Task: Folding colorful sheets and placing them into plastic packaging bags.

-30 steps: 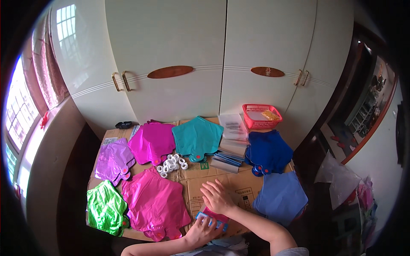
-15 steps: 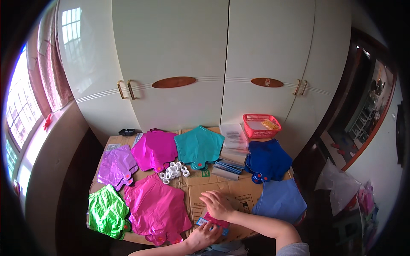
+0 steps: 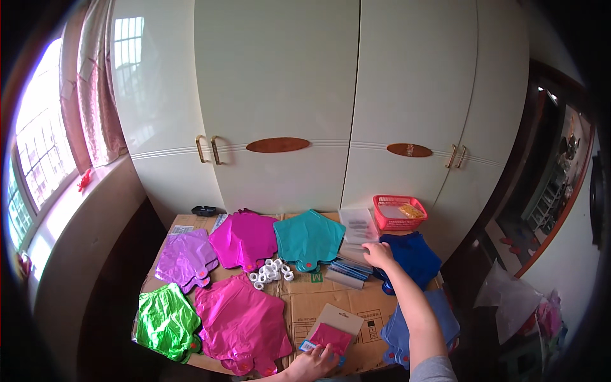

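Observation:
My left hand (image 3: 315,364) is at the table's near edge and holds the lower corner of a flat packet (image 3: 334,330), a white card with a pink foil piece in it. My right hand (image 3: 380,254) is stretched far forward, its bent fingers on the near edge of a stack of clear packets (image 3: 358,224), next to a dark blue foil balloon (image 3: 417,256). Whether those fingers grip anything is too small to tell. Blue strips (image 3: 347,272) lie just below that hand.
Flattened cardboard (image 3: 318,299) covers the table. On it lie flat foil balloons: purple (image 3: 186,258), magenta (image 3: 245,239), teal (image 3: 310,237), pink (image 3: 242,321), green (image 3: 167,321) and light blue (image 3: 398,328). There are also white rings (image 3: 270,272) and a red basket (image 3: 398,213). Behind stands a white wardrobe (image 3: 280,95).
My right hand left the pink packet near the front edge and reached forward to the stack of clear packets. The left hand stayed on the packet. The view tipped upward.

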`<state>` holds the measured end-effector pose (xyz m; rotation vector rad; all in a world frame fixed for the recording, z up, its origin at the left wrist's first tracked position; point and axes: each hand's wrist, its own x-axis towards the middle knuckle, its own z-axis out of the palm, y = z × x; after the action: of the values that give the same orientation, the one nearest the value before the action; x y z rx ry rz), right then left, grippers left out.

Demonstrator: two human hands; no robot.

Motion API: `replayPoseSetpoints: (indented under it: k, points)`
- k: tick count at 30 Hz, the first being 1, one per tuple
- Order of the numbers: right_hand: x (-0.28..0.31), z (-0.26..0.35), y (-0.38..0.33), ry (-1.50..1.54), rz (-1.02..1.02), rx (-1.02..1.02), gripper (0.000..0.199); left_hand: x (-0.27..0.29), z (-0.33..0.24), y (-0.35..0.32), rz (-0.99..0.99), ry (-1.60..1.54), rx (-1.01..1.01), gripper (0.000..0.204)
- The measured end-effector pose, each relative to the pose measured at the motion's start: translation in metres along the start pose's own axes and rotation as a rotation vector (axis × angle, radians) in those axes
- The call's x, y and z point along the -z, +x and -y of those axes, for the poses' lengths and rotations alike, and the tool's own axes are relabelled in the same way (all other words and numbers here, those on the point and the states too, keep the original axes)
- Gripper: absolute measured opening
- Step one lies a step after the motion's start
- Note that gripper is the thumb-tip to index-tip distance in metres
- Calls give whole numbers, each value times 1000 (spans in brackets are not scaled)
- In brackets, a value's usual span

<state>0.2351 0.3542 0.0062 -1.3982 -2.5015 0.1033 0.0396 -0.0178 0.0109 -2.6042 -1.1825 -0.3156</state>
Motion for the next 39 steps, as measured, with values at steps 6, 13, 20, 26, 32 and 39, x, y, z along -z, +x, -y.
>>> replayPoseSetpoints:
  k: [6, 13, 20, 26, 32, 39]
  points:
    - [24, 24, -31, 115, -487, 122, 13, -1, 0, 1, -79, 51, 35, 34]
    - [37, 86, -161, -188, -418, 391, 9, -1, 2, -1, 39, -56, 156, 54]
    - [31, 101, -221, -91, -235, 208, 22, -8, 8, -3, -100, -127, 290, 47]
    - [15, 93, -220, -65, -345, 192, 17, -4, 12, 0, -80, -181, 322, 46]
    - [-2, 89, -222, -131, -356, 190, 13, 0, 7, -5, -49, -64, 142, 46]
    - [7, 101, -222, -96, -309, 168, 11, 5, 6, -4, 1, -62, 130, 48]
